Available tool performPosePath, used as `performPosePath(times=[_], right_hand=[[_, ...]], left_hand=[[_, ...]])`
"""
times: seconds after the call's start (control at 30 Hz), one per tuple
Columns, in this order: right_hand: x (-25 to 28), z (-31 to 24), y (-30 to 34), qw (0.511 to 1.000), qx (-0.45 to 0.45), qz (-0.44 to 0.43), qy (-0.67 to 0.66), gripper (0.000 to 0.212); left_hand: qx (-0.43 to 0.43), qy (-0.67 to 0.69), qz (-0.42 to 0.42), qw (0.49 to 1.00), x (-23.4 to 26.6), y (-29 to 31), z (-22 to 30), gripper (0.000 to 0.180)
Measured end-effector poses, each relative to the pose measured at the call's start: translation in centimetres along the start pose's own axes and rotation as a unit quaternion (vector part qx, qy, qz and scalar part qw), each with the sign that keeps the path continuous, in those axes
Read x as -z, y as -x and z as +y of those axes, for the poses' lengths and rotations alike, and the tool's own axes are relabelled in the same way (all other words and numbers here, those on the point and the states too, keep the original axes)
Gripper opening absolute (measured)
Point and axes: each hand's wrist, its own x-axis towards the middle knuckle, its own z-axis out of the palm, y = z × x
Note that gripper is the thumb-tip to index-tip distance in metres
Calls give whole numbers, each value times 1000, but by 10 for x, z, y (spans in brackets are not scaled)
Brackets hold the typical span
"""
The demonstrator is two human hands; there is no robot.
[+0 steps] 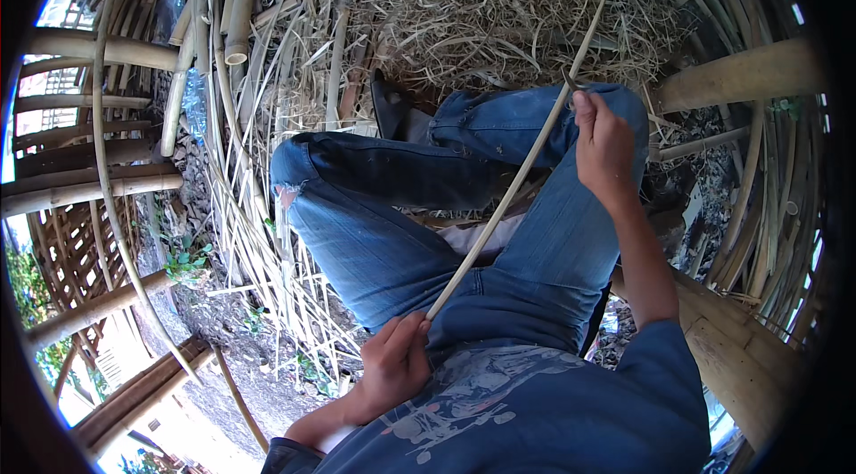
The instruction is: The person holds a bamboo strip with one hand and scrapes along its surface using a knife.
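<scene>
A long, thin bamboo strip (508, 197) runs slantwise across my lap, from low at my waist up to the far right. Its lower end is in my left hand (395, 360), whose fingers are curled closed around it beside my hip. Over my right knee, my right hand (606, 151) is closed on a knife, with the thumb raised along it. Only a short dark piece of the blade (571, 81) shows, lying against the strip; the handle is hidden in the fist. Beyond that hand the strip's tip sticks out over the shavings.
Curly bamboo shavings (499, 24) pile up beyond my crossed legs. Many split strips (267, 233) lie on the ground to my left, near several cut bamboo poles (239, 15). Bamboo rails (98, 193) stand at the left, and a thick pole (740, 358) lies at my right.
</scene>
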Motion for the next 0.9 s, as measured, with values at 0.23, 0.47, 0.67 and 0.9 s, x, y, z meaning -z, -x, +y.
performPosePath(times=[0.23,0.47,0.67,0.9], right_hand=[[0,11,-19,989,89,56,108,37],[9,41,-70,980,-98,56,164,60],[46,85,-82,986,-111,127,9,61],[0,-55,40,975,39,-125,-179,33]], left_hand=[[48,5,-26,999,15,9,-4,10],[92,19,-18,995,25,25,-6,8],[214,57,20,975,33,35,-29,11],[168,171,2,971,5,-34,-16,14]])
